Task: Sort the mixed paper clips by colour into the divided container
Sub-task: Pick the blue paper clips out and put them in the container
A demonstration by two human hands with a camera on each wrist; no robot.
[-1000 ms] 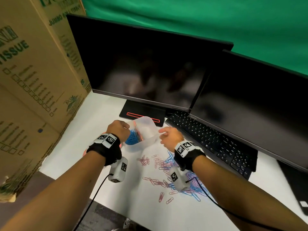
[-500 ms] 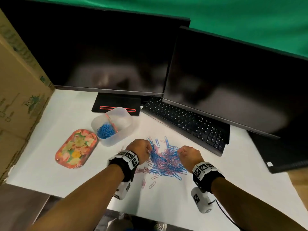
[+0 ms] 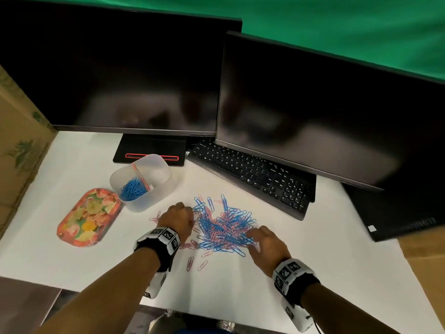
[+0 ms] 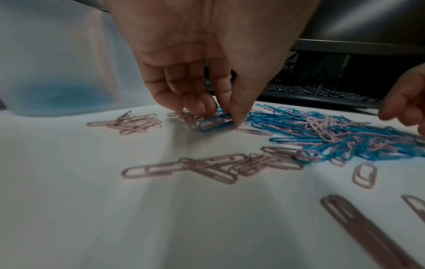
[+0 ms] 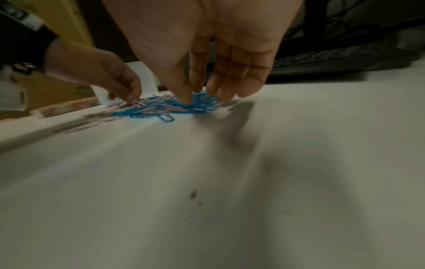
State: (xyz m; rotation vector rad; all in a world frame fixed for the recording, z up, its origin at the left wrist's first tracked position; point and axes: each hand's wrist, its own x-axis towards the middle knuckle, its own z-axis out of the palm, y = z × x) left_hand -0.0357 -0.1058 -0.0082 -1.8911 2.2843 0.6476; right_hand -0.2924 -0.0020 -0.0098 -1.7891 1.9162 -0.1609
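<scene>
A mixed pile of blue and pink paper clips (image 3: pixel 224 227) lies on the white table, with loose pink clips (image 3: pixel 190 262) scattered near its front. The translucent divided container (image 3: pixel 154 196) stands to the pile's back left; blue clips (image 3: pixel 131 189) fill its left compartment beside a pink divider. My left hand (image 3: pixel 178 218) is at the pile's left edge and pinches one blue clip (image 4: pixel 216 123) between thumb and fingers. My right hand (image 3: pixel 262 239) rests on the pile's near right side, fingers straight and pointing down, thumb tip touching blue clips (image 5: pixel 202 105).
A floral oval tray (image 3: pixel 89 216) lies left of the container. A black keyboard (image 3: pixel 252 174) and two dark monitors (image 3: pixel 313 112) stand behind the pile. Cardboard boxes (image 3: pixel 19 141) wall off the left. The table's front edge (image 3: pixel 216 317) runs below my wrists.
Both hands left the container and came back to the pile. In the last half second the right hand uncurled its fingers onto the clips; the left stayed at the pile's left edge.
</scene>
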